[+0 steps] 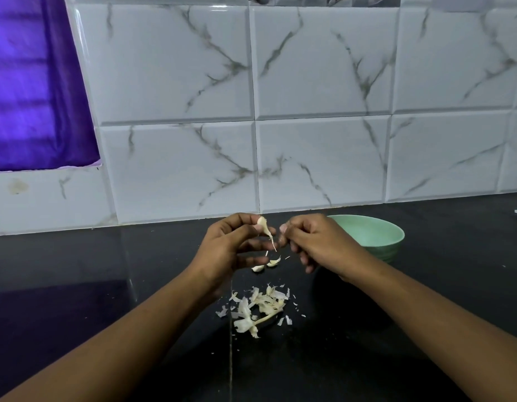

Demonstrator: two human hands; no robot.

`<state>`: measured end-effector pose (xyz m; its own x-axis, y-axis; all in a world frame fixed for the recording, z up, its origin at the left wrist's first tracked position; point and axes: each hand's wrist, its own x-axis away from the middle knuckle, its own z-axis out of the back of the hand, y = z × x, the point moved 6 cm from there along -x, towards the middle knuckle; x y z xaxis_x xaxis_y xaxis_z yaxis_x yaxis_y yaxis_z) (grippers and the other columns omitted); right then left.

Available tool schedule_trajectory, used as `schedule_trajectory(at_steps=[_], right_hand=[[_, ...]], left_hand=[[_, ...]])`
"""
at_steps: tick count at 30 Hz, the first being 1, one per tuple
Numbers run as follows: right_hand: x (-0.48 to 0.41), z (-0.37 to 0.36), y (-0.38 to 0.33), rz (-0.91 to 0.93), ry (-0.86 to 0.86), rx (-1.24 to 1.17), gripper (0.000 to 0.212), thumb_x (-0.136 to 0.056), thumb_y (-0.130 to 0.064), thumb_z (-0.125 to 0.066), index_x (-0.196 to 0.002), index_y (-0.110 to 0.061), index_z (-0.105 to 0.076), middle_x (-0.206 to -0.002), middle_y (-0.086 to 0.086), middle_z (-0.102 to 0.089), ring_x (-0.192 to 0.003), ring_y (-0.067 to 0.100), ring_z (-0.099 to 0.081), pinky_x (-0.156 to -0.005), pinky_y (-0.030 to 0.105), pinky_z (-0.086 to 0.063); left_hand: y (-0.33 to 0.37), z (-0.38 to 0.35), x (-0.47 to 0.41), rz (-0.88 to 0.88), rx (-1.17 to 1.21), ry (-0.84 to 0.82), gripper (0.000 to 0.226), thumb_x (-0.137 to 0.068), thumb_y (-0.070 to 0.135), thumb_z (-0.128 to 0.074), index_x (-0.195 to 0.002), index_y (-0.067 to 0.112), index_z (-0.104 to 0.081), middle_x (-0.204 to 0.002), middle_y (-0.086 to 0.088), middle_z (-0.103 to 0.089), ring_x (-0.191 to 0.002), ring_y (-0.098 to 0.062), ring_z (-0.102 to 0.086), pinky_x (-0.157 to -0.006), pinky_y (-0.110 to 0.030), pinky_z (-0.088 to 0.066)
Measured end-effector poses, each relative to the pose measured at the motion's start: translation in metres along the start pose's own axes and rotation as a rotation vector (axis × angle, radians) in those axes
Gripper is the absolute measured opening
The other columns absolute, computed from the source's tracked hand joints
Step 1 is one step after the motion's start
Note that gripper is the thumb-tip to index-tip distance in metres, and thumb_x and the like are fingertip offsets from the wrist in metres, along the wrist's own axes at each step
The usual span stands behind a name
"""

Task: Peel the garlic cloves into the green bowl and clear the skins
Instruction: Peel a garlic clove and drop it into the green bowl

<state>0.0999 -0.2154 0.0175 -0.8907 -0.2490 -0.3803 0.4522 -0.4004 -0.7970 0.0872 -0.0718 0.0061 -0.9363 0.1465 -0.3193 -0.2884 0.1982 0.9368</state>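
- Peeling in mid-air looks risky: the left hand (231,245) pinches the garlic clove (261,222) between thumb and fingertips, so the slick clove could pop out onto the black counter (106,271).
- A thin skin strip (271,240) dangles at the clove's 5 o'clock.
- The right hand (312,242) has its fingers curled right beside the strip; can't tell if it's gripping it.
- The green bowl (389,242), smooth and round, sits at the hands' 3 o'clock, so a dropped clove would miss it.
- The papery skins pile (261,307) at 6 o'clock would scatter easily; 2 pale curved bits (258,268) lie at its 12 o'clock.
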Motion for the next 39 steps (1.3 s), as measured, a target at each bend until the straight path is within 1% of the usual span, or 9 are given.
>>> schedule_trajectory(at_steps=[4,8,10,14,17,21,26,31,39], right_hand=[[0.000,0.010,-0.006,0.118,0.056,-0.049,0.015,-0.080,-0.012,-0.074,-0.068,-0.013,-0.065,-0.051,-0.003,-0.058,-0.047,0.011,-0.057,-0.048,0.026,-0.049],[0.003,0.012,-0.014,0.225,0.096,-0.076,0.011,-0.080,-0.003,-0.072,-0.079,-0.012,-0.065,-0.068,0.010,-0.067,-0.059,0.018,-0.067,-0.054,0.032,-0.056],[0.005,0.012,-0.017,0.265,0.115,-0.026,0.009,-0.082,-0.005,-0.071,-0.083,-0.013,-0.068,-0.073,0.009,-0.070,-0.064,0.017,-0.069,-0.059,0.033,-0.057],[0.004,0.013,-0.017,0.322,0.129,0.151,0.006,-0.081,-0.010,-0.072,-0.084,-0.015,-0.073,-0.069,0.002,-0.071,-0.065,0.010,-0.069,-0.066,0.032,-0.057],[0.002,0.012,-0.019,0.416,0.120,0.319,0.008,-0.081,-0.013,-0.072,-0.088,-0.014,-0.075,-0.071,-0.001,-0.072,-0.067,0.008,-0.068,-0.069,0.026,-0.054],[0.005,0.011,-0.025,0.562,0.150,0.446,0.013,-0.079,-0.019,-0.070,-0.088,-0.012,-0.076,-0.073,0.000,-0.073,-0.064,0.009,-0.065,-0.063,0.020,-0.051],[0.009,0.005,-0.031,0.686,0.184,0.586,0.024,-0.079,-0.029,-0.057,-0.079,-0.012,-0.074,-0.066,-0.002,-0.069,-0.056,0.014,-0.063,-0.052,0.032,-0.053],[0.016,-0.007,-0.036,0.818,0.294,0.842,0.028,-0.076,-0.029,-0.045,-0.062,-0.013,-0.062,-0.053,0.000,-0.054,-0.041,0.021,-0.052,-0.036,0.022,-0.039],[0.017,-0.012,-0.034,0.843,0.265,0.918,0.020,-0.073,-0.027,-0.044,-0.064,-0.013,-0.055,-0.057,-0.001,-0.051,-0.043,0.020,-0.050,-0.037,0.021,-0.035]], left_hand=[[-0.002,0.001,0.000,0.029,-0.088,-0.013,0.011,-0.090,0.007,-0.057,-0.095,0.010,-0.067,-0.084,-0.007,-0.070,-0.063,-0.014,-0.067,-0.054,-0.024,-0.053],[-0.005,0.001,0.002,0.039,-0.159,-0.024,0.014,-0.089,0.010,-0.060,-0.097,0.012,-0.072,-0.083,-0.005,-0.070,-0.065,-0.014,-0.066,-0.057,-0.026,-0.053],[-0.004,0.000,0.002,0.032,-0.177,-0.017,0.014,-0.089,0.011,-0.061,-0.095,0.011,-0.073,-0.080,-0.005,-0.069,-0.063,-0.014,-0.066,-0.058,-0.027,-0.053],[-0.003,-0.001,0.002,0.029,-0.195,-0.005,0.014,-0.089,0.010,-0.060,-0.094,0.006,-0.072,-0.075,-0.003,-0.068,-0.058,-0.011,-0.064,-0.054,-0.024,-0.053],[-0.003,-0.001,0.001,0.041,-0.181,0.004,0.013,-0.089,0.008,-0.059,-0.090,0.005,-0.072,-0.072,-0.003,-0.068,-0.056,-0.010,-0.063,-0.053,-0.021,-0.052],[-0.002,-0.001,0.001,0.055,-0.161,0.010,0.013,-0.088,0.007,-0.059,-0.087,0.007,-0.072,-0.071,-0.005,-0.069,-0.056,-0.010,-0.063,-0.051,-0.019,-0.051],[-0.003,0.001,0.000,0.058,-0.186,0.041,0.012,-0.087,0.005,-0.061,-0.089,0.001,-0.072,-0.068,-0.007,-0.070,-0.060,-0.010,-0.066,-0.055,-0.017,-0.052],[-0.005,-0.001,0.001,0.106,-0.181,0.061,0.013,-0.087,0.001,-0.060,-0.080,0.000,-0.071,-0.067,-0.011,-0.069,-0.055,-0.011,-0.066,-0.054,-0.018,-0.052],[-0.008,-0.003,0.002,0.197,-0.245,-0.030,0.017,-0.088,0.002,-0.059,-0.078,0.005,-0.071,-0.067,-0.010,-0.070,-0.059,-0.011,-0.066,-0.059,-0.020,-0.054]])
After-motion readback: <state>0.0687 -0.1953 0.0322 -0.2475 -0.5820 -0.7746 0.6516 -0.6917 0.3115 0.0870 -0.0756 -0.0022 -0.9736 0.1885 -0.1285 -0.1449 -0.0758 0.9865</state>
